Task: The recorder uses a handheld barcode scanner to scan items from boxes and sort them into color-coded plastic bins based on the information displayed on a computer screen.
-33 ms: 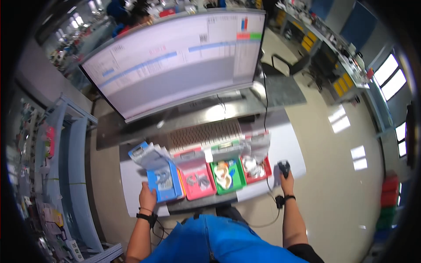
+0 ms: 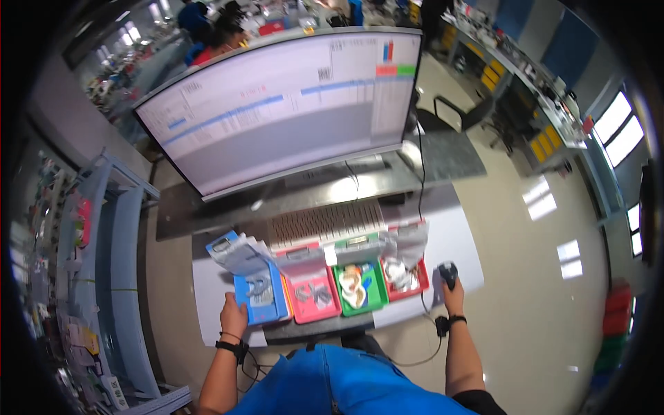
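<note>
My left hand [image 2: 234, 315] grips the left side of a blue tray [image 2: 275, 315] that holds a grey horseshoe-shaped dental model [image 2: 259, 285] and a small bag. In my right hand [image 2: 454, 299], off to the right of the trays, is a black handheld scanner [image 2: 448, 272]. Between the hands stand a pink tray [image 2: 315, 319] with grey dental pieces [image 2: 319, 294], a green tray [image 2: 373, 304] with cream dental models [image 2: 353, 289] and a blue piece, and a red tray [image 2: 407, 293] with white pieces [image 2: 397, 270]. Papers in clear sleeves [image 2: 243, 253] stand up behind the trays.
A keyboard [image 2: 325, 225] lies behind the trays, below a large lit monitor [image 2: 283, 117]. A cable [image 2: 421, 173] hangs by the monitor's right edge. On the left is a blue-grey rack [image 2: 124, 256]; at far right are stacked bins [image 2: 618, 311]. An office chair [image 2: 453, 114] and people are farther back.
The whole scene sits slightly lower in the picture, as my head view has tilted a little. Both hands keep their holds, on the blue tray and the scanner.
</note>
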Motion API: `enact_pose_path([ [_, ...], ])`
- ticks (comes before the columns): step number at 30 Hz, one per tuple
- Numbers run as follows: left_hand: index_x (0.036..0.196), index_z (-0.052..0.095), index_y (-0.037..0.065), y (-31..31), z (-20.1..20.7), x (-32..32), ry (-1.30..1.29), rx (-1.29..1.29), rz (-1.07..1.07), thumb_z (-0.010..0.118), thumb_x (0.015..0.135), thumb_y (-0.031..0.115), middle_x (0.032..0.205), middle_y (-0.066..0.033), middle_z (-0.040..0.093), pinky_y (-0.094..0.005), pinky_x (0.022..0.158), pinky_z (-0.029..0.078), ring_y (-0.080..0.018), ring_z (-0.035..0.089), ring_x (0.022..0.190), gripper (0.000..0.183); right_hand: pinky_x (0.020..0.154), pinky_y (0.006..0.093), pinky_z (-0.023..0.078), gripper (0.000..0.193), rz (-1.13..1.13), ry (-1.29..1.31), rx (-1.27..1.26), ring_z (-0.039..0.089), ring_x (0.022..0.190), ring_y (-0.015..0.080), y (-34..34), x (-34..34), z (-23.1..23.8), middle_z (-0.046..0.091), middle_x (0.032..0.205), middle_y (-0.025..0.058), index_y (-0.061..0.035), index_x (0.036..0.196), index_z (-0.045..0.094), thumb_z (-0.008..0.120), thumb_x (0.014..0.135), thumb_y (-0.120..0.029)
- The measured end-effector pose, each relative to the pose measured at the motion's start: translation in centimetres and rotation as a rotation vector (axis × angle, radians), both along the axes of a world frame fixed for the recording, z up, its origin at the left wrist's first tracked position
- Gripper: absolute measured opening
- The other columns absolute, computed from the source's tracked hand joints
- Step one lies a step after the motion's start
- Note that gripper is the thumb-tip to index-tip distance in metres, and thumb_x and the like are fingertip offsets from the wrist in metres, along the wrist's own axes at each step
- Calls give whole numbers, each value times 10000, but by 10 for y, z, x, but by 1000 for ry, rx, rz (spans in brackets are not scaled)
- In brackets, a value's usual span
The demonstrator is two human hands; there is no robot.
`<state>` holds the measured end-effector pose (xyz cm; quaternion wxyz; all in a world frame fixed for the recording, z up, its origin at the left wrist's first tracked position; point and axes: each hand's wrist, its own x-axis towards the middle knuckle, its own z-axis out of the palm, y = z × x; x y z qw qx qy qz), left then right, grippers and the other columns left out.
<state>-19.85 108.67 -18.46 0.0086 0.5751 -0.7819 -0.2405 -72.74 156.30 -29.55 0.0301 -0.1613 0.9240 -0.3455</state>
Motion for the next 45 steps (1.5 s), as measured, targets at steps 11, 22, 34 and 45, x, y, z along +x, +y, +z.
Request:
enact_pose_path([
  [11,1247,574,5,14,-25,-4,97,-324,114,727,908,77,1035,-212,711,-531,864,566,-447,707,934,380,969,494,532,535,52,-190,90,666,1125,460,-37,-58,-3,690,1199,263,31,1233,626,817,884,-327],
  [22,1120,639,-20,4,-16,-12,62,-148,222,699,939,119,1063,-279,733,-545,867,555,-493,700,1010,236,1051,453,468,326,-57,205,-93,600,1160,353,-81,-84,95,653,1214,181,1,1274,621,654,1002,-175],
  [34,1208,591,-34,2,-54,-30,311,-210,317,655,968,53,1099,-281,727,-496,925,546,-469,708,1041,263,1124,479,438,555,463,389,-392,542,1319,412,-337,-205,209,582,1426,200,-29,1424,552,745,915,-137],
  [45,1128,668,-19,-1,-73,-24,312,-69,387,685,945,73,1031,-213,756,-452,889,562,-389,739,969,205,1027,464,555,477,637,461,-130,599,1313,370,-348,-180,208,575,1496,127,-148,1387,662,747,919,-163],
])
